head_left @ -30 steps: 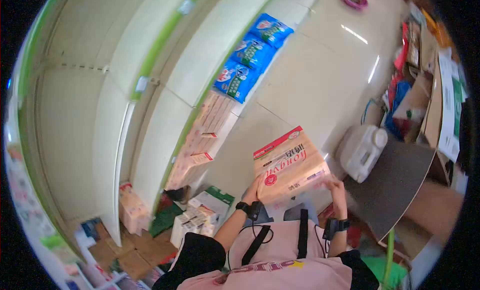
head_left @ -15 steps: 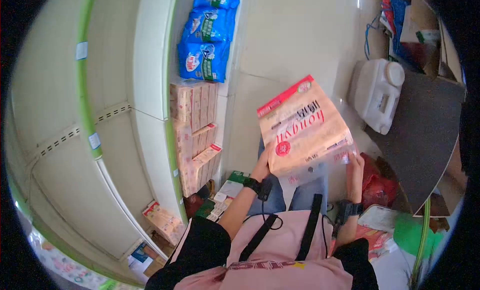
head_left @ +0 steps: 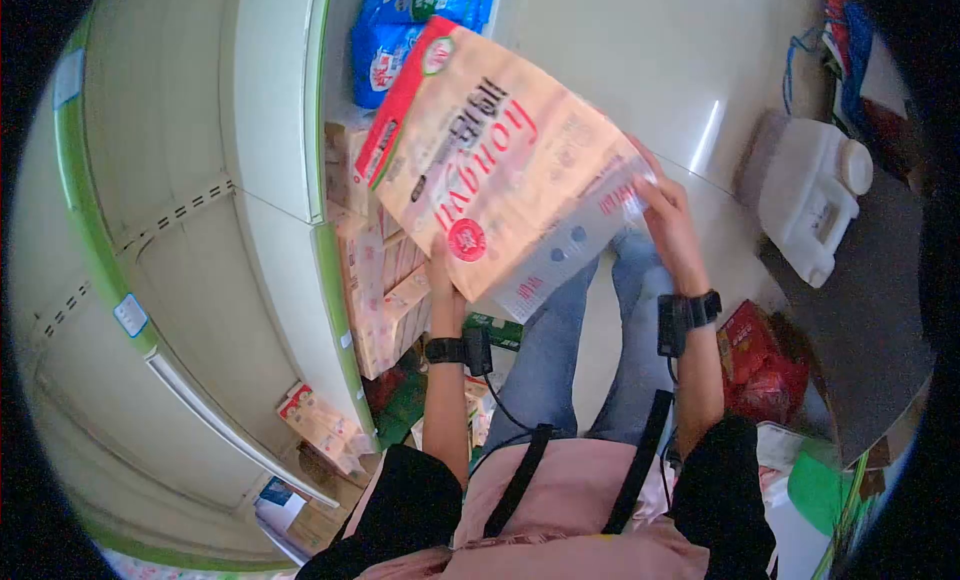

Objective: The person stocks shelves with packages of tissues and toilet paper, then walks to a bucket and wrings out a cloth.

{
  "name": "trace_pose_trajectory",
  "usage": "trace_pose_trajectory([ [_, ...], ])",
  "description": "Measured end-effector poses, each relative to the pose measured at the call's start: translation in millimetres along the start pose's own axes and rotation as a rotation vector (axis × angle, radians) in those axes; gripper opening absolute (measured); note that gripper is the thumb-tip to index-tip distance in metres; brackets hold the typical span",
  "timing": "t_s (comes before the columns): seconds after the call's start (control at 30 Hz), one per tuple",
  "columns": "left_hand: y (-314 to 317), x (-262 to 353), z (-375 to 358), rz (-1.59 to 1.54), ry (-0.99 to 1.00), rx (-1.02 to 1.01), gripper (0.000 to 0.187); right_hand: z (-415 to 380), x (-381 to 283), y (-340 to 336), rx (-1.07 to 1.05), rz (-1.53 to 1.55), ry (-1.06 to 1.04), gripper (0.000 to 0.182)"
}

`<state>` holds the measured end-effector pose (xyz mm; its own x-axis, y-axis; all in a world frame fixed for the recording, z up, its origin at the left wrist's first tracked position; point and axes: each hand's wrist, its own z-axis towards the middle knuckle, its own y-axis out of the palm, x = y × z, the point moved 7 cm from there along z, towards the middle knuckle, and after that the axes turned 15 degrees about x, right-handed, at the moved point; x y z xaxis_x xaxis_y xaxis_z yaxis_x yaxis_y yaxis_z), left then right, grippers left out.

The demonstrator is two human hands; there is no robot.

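A large peach, plastic-wrapped tissue pack, with a red band and red "hongyu" lettering that reads upside down, is held up at a tilt between both hands. My left hand grips its lower left corner, with the thumb on the printed face and the other fingers hidden beneath. On the right, my right hand is closed on the clear wrapped end. Just beyond the pack's left side, similar peach packs stand stacked along the shelf, partly covered by the held one.
Blue bags lie behind the stack. A white-and-green shelf runs along the left, with another peach pack on it. A white jug sits on the right by a dark board. A red bag is near my right forearm.
Both hands have carried the tissue pack left and farther forward, toward the stacked packs and blue bags. The view has also shifted, and more of my legs shows.
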<state>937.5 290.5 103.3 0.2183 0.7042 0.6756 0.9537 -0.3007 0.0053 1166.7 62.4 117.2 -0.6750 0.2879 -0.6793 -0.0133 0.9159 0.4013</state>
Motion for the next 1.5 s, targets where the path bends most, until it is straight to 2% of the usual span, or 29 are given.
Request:
trace_pose_trajectory([
  [0.1, -32, 30, 20, -0.121, -0.007, 0.055, 0.049, 25, 26, 60, -0.13, -0.054, -0.035, 0.023],
  [0.17, -59, 56, 37, -0.069, 0.125, 0.135, 0.05, 36, 46, 96, -0.222, -0.08, -0.038, 0.023],
  [0.2, -49, 59, 24, -0.003, 0.159, 0.185, 0.051, 33, 36, 84, -0.243, -0.102, -0.04, 0.023],
  [0.3, -47, 71, 29, -0.037, 0.263, 0.161, 0.051, 44, 58, 95, -0.269, -0.118, -0.006, 0.023],
  [0.5, -47, 56, 22, -0.049, 0.255, 0.3, 0.051, 60, 57, 108, -0.34, -0.196, -0.069, 0.025],
  [0.57, -46, 51, 24, -0.089, 0.246, 0.313, 0.05, 65, 56, 127, -0.429, -0.331, -0.128, 0.025],
  [0.63, -47, 55, 22, -0.099, 0.38, 0.312, 0.046, 70, 61, 135, -0.436, -0.341, -0.14, 0.025],
  [0.67, -58, 60, 37, -0.118, 0.384, 0.322, 0.046, 76, 66, 156, -0.463, -0.354, -0.17, 0.025],
  [0.73, -55, 90, 32, 0.53, 0.866, 0.377, 0.045, 81, 65, 183, -0.476, -0.41, -0.201, 0.025],
  [0.77, -61, 93, 33, 0.532, 0.859, 0.39, 0.045, 80, 65, 189, -0.468, -0.444, -0.248, 0.024],
  [0.83, -56, 78, 51, -0.347, 0.106, 0.282, 0.061, 88, 78, 192, -0.484, -0.444, -0.229, 0.024],
  [0.87, -53, 73, 47, -0.349, 0.111, 0.284, 0.061, 92, 83, 190, -0.493, -0.441, -0.219, 0.024],
  [0.93, -37, 79, 29, 0.616, 0.677, 0.198, 0.057, 91, 95, 192, -0.49, -0.429, -0.231, 0.024],
  [0.97, -39, 79, 33, 0.613, 0.675, 0.198, 0.057, 93, 98, 191, -0.485, -0.424, -0.236, 0.024],
  [1.03, -31, 36, 44, -0.527, -0.299, -0.01, 0.052, 91, 95, 196, -0.464, -0.433, -0.208, 0.024],
  [1.07, -29, 34, 42, -0.529, -0.306, -0.01, 0.052, 91, 94, 197, -0.44, -0.434, -0.184, 0.024],
  [1.13, -18, 57, 35, -0.282, 0.002, 0.124, 0.053, 95, 95, 198, -0.439, -0.436, -0.212, 0.025],
  [1.2, -21, 56, 38, -0.286, 0.077, 0.187, 0.052, 98, 101, 197, -0.441, -0.437, -0.233, 0.026],
  [1.27, -25, 56, 45, -0.287, 0.152, 0.247, 0.052, 96, 115, 202, -0.564, -0.486, -0.177, 0.025],
  [1.33, -32, 69, 48, -0.106, 0.413, 0.358, 0.05, 100, 121, 209, -0.515, -0.495, -0.212, 0.026],
  [1.37, -36, 69, 51, -0.103, 0.412, 0.362, 0.05, 103, 125, 212, -0.468, -0.499, -0.242, 0.027],
  [1.43, -13, 95, 40, 0.771, 0.949, 0.298, 0.046, 105, 127, 225, -0.486, -0.507, -0.31, 0.028],
  [1.47, -16, 98, 46, 0.772, 0.945, 0.3, 0.046, 105, 126, 232, -0.506, -0.518, -0.383, 0.029],
  [1.5, -25, 93, 60, 0.387, 0.686, 0.258, 0.042, 109, 130, 234, -0.507, -0.519, -0.383, 0.029],
])
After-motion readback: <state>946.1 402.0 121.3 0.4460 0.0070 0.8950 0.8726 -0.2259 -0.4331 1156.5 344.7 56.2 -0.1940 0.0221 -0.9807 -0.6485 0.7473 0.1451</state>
